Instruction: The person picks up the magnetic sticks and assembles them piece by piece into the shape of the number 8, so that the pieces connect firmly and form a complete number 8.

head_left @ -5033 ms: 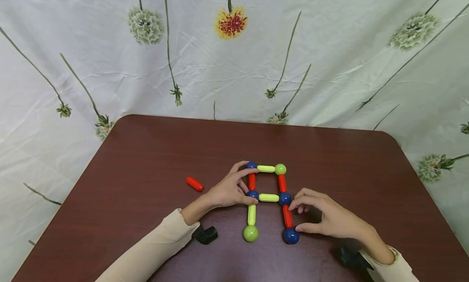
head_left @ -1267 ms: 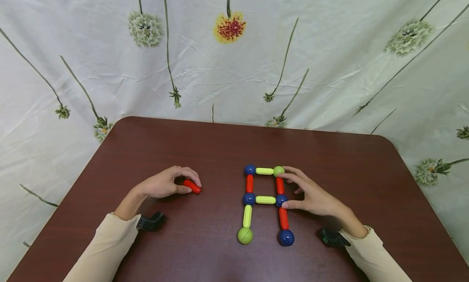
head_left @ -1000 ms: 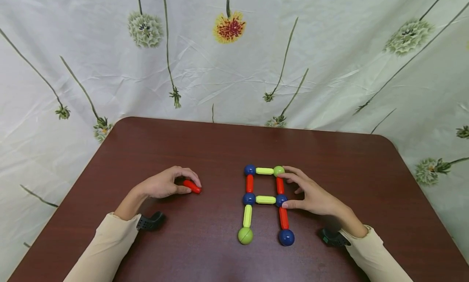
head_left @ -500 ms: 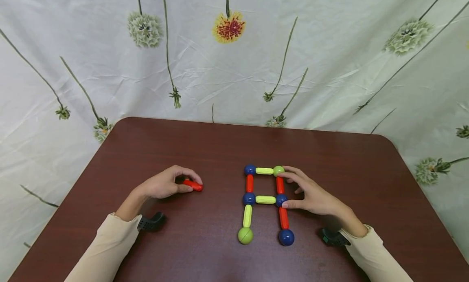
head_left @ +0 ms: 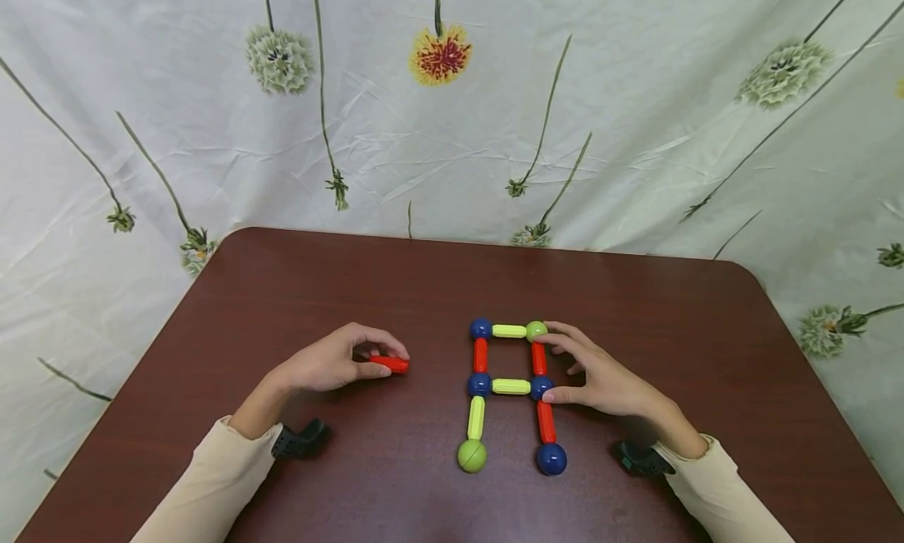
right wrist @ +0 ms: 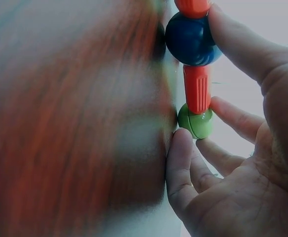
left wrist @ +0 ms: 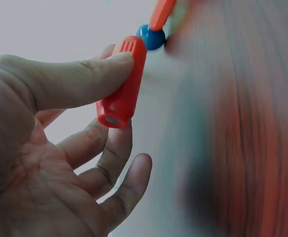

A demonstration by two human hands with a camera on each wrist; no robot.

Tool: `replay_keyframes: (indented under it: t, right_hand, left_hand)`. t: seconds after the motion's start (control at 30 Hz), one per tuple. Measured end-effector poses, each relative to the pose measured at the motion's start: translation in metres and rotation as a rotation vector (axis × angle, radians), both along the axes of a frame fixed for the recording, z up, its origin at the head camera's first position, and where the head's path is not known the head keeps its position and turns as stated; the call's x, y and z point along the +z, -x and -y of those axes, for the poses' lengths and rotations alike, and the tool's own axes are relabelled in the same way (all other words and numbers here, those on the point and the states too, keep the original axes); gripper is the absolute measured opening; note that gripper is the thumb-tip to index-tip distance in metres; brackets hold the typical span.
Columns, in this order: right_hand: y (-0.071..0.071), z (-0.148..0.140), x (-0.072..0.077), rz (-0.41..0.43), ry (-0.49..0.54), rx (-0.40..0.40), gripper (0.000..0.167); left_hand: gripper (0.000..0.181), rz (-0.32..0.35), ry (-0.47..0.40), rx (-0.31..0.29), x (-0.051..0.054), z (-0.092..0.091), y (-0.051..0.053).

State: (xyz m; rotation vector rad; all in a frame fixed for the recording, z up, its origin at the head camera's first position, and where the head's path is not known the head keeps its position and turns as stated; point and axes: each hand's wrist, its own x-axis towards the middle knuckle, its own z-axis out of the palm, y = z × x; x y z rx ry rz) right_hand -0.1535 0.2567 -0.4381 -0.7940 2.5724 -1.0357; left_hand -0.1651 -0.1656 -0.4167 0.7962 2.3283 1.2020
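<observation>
In the head view my left hand (head_left: 335, 361) pinches a red magnetic stick (head_left: 390, 364) between thumb and fingers. The left wrist view shows the stick's (left wrist: 129, 84) metal tip facing the camera. To the right lies a flat frame of magnetic sticks and balls, a square with two legs. My right hand (head_left: 610, 377) rests along its right side. Its thumb touches the middle-right blue ball (head_left: 541, 388), and its relaxed fingers are at the upper-right green ball (head_left: 536, 331). A red stick (right wrist: 198, 89) joins those two balls in the right wrist view.
The frame's left leg, a yellow-green stick (head_left: 476, 417), ends in a green ball (head_left: 472, 455). A red stick (head_left: 546, 422) leads to the lower blue ball (head_left: 552, 458). All lies on a dark brown table (head_left: 395, 284), with a flowered cloth (head_left: 452, 135) behind.
Five seconds ago the left hand was at the frame's left side and the red stick lay loose. It now holds that stick, turned and shifted right. The right hand moved up the frame earlier.
</observation>
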Motion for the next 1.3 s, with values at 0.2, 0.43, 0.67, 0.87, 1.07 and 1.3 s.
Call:
replay_keyframes:
  t: [0.2,0.43,0.67,0.87,1.07,1.3]
  right_hand:
    - [0.0,0.0,0.0,0.001,0.011,0.005,0.078]
    - [0.001,0.0,-0.001,0.012,0.008,-0.001,0.081]
    - [0.0,-0.001,0.0,0.011,0.014,0.001,0.081]
    - [0.0,-0.001,0.0,0.004,0.016,0.003,0.08]
    - [0.0,0.0,-0.002,-0.002,0.014,0.0,0.079]
    - [0.001,0.0,-0.002,-0.001,0.011,0.003,0.079]
  left_hand:
    - [0.026,-0.035,-0.027,-0.006,0.009,-0.019,-0.014]
    - [0.028,-0.085,-0.051,0.003,0.017,-0.042,-0.03]
    - [0.027,-0.112,-0.086,-0.009,0.016,-0.058,-0.039]
    - [0.027,-0.081,-0.087,-0.034,0.018,-0.071,-0.046]
    - [0.026,-0.076,-0.093,-0.056,0.017,-0.082,-0.051]
    - [0.025,-0.045,-0.102,-0.067,0.013,-0.094,-0.056]
